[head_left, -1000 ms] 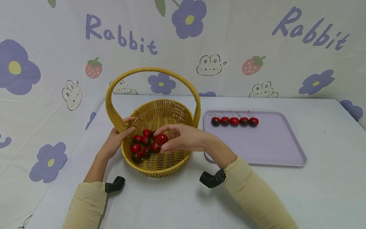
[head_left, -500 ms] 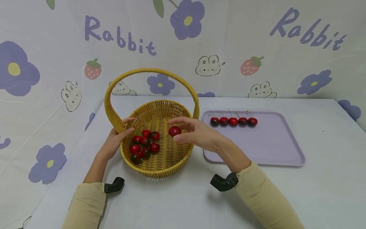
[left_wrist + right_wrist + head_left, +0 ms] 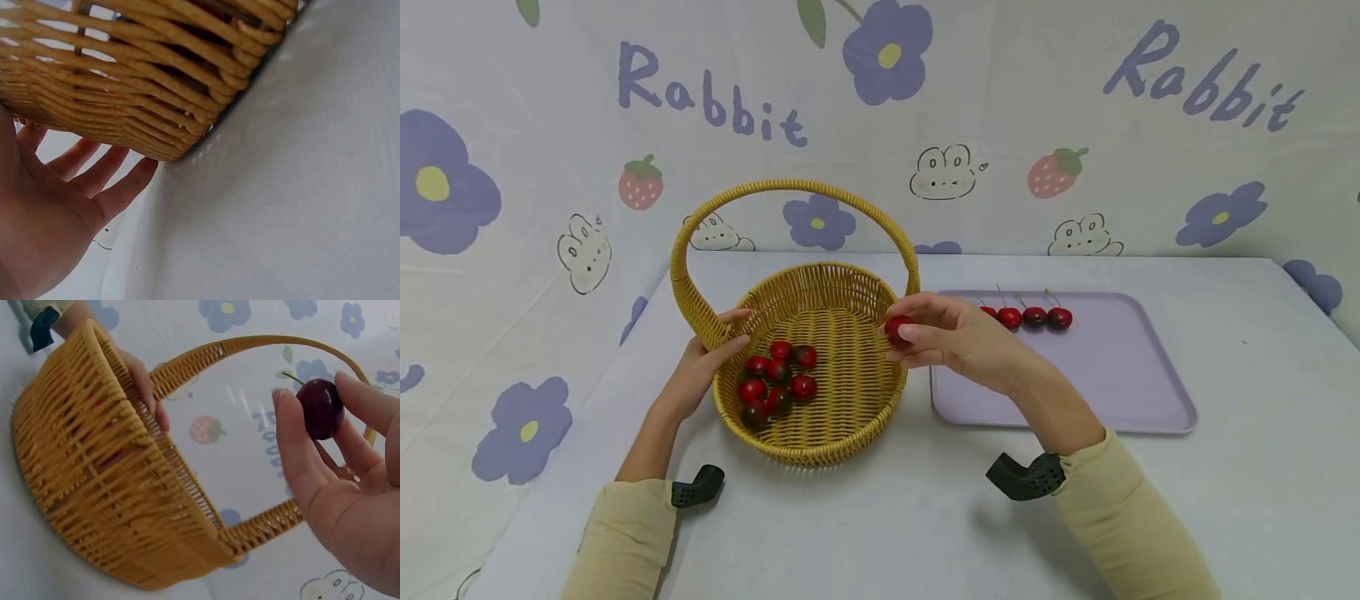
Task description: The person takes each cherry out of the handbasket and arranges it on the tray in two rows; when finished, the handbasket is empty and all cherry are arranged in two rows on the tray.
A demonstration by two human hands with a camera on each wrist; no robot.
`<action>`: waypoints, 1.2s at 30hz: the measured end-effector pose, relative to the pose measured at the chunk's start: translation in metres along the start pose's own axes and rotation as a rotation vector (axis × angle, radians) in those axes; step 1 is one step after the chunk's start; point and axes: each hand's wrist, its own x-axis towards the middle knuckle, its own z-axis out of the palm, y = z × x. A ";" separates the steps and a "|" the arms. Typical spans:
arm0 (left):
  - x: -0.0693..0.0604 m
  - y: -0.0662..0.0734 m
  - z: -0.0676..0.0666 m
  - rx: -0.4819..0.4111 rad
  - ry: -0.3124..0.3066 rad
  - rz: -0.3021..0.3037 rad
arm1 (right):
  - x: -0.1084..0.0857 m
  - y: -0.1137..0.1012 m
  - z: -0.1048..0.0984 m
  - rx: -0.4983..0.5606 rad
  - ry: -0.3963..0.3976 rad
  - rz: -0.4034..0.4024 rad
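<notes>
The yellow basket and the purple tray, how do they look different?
The basket is round and woven; the tray is rectangular and smooth. The basket has a tall arched handle; the tray shows none. The basket's cherries lie clustered; the tray's cherries sit in a row. Both rest on the white table.

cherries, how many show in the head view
13 visible: 8 cherries in the basket, 1 held cherry in the right hand, 4 lined-up cherries on the tray; the hand may hide more.
</notes>
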 end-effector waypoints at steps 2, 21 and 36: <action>0.000 0.000 0.000 0.001 -0.001 0.000 | -0.004 -0.001 -0.005 -0.047 0.012 0.001; 0.001 0.000 0.000 -0.003 0.004 0.001 | -0.036 -0.019 -0.057 -0.041 0.149 -0.086; -0.001 0.002 0.001 -0.002 0.002 0.005 | -0.052 -0.017 -0.099 -0.064 0.308 -0.109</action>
